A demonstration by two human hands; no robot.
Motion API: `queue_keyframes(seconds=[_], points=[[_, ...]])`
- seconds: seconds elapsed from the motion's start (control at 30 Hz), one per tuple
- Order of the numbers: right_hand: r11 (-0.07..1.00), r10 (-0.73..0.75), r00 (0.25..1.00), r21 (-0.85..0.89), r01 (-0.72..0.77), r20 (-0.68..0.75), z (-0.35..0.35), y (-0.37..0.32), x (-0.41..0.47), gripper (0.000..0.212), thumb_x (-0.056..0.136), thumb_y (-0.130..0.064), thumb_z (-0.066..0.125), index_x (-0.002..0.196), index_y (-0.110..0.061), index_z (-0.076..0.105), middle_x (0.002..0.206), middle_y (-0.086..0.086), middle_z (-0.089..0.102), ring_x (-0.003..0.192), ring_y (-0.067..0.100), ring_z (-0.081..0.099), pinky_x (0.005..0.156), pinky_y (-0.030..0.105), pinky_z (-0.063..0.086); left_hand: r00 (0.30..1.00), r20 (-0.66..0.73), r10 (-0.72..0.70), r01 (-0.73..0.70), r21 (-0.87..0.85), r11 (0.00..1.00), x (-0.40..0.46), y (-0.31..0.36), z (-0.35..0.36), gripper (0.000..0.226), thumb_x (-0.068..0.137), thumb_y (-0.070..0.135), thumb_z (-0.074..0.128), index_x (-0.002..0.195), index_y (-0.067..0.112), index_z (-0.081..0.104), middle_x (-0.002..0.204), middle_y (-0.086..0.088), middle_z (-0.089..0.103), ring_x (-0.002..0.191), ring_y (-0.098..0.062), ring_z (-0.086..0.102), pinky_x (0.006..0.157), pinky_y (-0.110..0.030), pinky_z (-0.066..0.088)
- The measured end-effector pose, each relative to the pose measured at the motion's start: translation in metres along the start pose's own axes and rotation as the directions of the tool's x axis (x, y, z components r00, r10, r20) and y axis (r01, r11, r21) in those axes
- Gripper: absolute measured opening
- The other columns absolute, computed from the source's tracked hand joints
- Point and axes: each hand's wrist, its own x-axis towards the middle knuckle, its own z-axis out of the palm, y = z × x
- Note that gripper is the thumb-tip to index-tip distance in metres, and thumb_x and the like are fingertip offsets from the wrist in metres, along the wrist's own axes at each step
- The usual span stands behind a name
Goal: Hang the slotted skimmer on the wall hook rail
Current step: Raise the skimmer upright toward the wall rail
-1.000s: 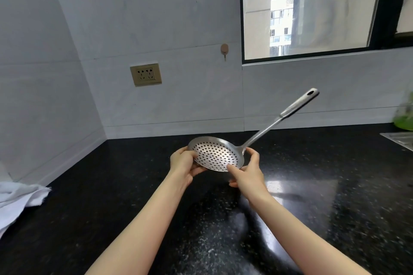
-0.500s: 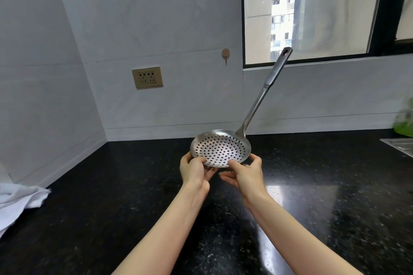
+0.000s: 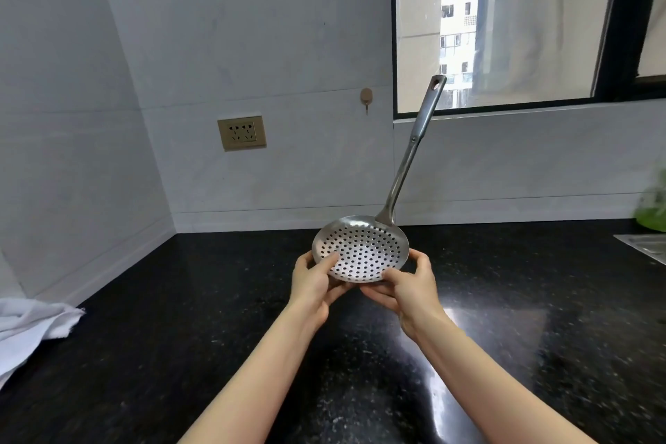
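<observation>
Two bare forearms reach in from the near edge over a black speckled worktop, which shows glare patches near the right arm. Left hand and right hand meet at mid-frame, both gripping the slotted skimmer by its perforated bowl: left thumb lies on the inner face at the bowl's left edge with fingers curled beneath, right thumb and fingers pinch the lower right rim. Bowl held clear above the worktop, tilted so the holed face looks toward the camera. Handle rises from the bowl's far right side, steep, leaning slightly right; its tip, with a hanging hole, overlaps the lower edge of the window. At far left, a crumpled white cloth lies on the worktop by the side wall. At the right edge, a metal sink rim and a blurred green object. On the back wall: a gold-framed socket, and to its right a small round hook, just left of the window frame and well apart from the handle tip. Blurred shapes at the wall's top edge, cannot tell what.
</observation>
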Motion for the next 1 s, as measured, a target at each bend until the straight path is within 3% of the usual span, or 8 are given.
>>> queue_keyframes(seconds=[0.13,0.27,0.37,0.43,0.53,0.7,0.93,1.0], points=[[0.998,0.018,1.0,-0.054,-0.018,0.003,-0.006,-0.004,0.001,0.055,0.089,0.011,0.044,0.133,-0.021,0.034,0.111,0.023,0.062,0.075,0.03,0.07,0.053,0.031,0.062,0.996,0.005,0.087,-0.086,0.154,0.984,0.01,0.011,-0.009,0.045,0.091,0.015,0.056,0.133,0.003,0.05,0.125,-0.017,0.063,0.108,-0.027,0.062,0.064,-0.028,0.055],[0.993,0.017,1.0,-0.115,-0.016,0.008,-0.009,-0.005,0.001,0.057,0.089,0.011,0.044,0.136,-0.021,0.035,0.106,0.022,0.064,0.072,0.028,0.07,0.056,0.033,0.061,0.99,0.026,0.138,-0.14,0.242,0.96,0.015,0.02,-0.013,0.038,0.089,0.012,0.058,0.126,0.003,0.057,0.094,-0.004,0.069,0.085,-0.016,0.065,0.06,-0.024,0.052],[0.99,0.011,1.0,-0.138,-0.009,0.016,-0.01,-0.008,0.001,0.058,0.089,0.011,0.043,0.136,-0.02,0.036,0.093,0.015,0.067,0.07,0.027,0.07,0.053,0.031,0.062,0.991,0.015,0.134,-0.133,0.287,0.949,0.018,0.023,-0.015,0.036,0.088,0.006,0.058,0.124,0.003,0.059,0.092,-0.005,0.068,0.086,-0.019,0.066,0.064,-0.027,0.055],[0.989,0.012,1.0,-0.149,-0.01,0.017,-0.012,-0.013,0.003,0.057,0.089,0.011,0.041,0.137,-0.02,0.037,0.087,0.011,0.067,0.066,0.027,0.07,0.048,0.029,0.06,0.993,0.009,0.119,-0.116,0.275,0.954,0.019,0.023,-0.017,0.037,0.087,0.002,0.058,0.124,0.002,0.058,0.101,-0.011,0.068,0.091,-0.023,0.067,0.067,-0.03,0.057],[0.985,0.003,1.0,-0.173,0.002,0.027,-0.013,-0.022,0.006,0.057,0.088,0.01,0.039,0.137,-0.02,0.038,0.088,0.012,0.066,0.06,0.024,0.067,0.043,0.026,0.058,0.994,0.015,0.106,-0.106,0.233,0.967,0.018,0.025,-0.017,0.038,0.087,-0.001,0.056,0.125,0.0,0.057,0.11,-0.017,0.068,0.088,-0.023,0.068,0.061,-0.027,0.058],[0.965,-0.078,0.996,-0.246,0.086,0.041,-0.009,-0.033,0.011,0.052,0.091,0.004,0.04,0.138,-0.018,0.039,0.11,0.02,0.065,0.06,0.019,0.066,0.043,0.022,0.056,0.995,0.007,0.104,-0.104,0.148,0.984,0.016,0.031,-0.011,0.034,0.087,-0.005,0.053,0.12,-0.001,0.059,0.091,-0.01,0.067,0.082,-0.021,0.067,0.057,-0.027,0.056],[0.954,-0.173,0.985,-0.244,0.174,0.026,-0.001,-0.051,0.02,0.04,0.091,0.0,0.047,0.128,-0.015,0.042,0.106,0.025,0.066,0.067,0.023,0.067,0.045,0.023,0.056,0.995,-0.01,0.096,-0.096,0.04,0.995,0.014,0.049,-0.002,0.023,0.086,-0.009,0.053,0.106,-0.002,0.062,0.086,-0.01,0.067,0.076,-0.021,0.066,0.05,-0.027,0.055],[0.947,-0.192,0.981,-0.256,0.195,0.035,0.003,-0.057,0.023,0.041,0.092,0.0,0.047,0.13,-0.014,0.043,0.104,0.024,0.068,0.068,0.023,0.068,0.048,0.024,0.058,0.996,-0.013,0.093,-0.093,0.016,0.996,0.013,0.055,0.001,0.023,0.086,-0.009,0.052,0.106,-0.003,0.063,0.091,-0.011,0.067,0.079,-0.022,0.065,0.056,-0.029,0.056]])
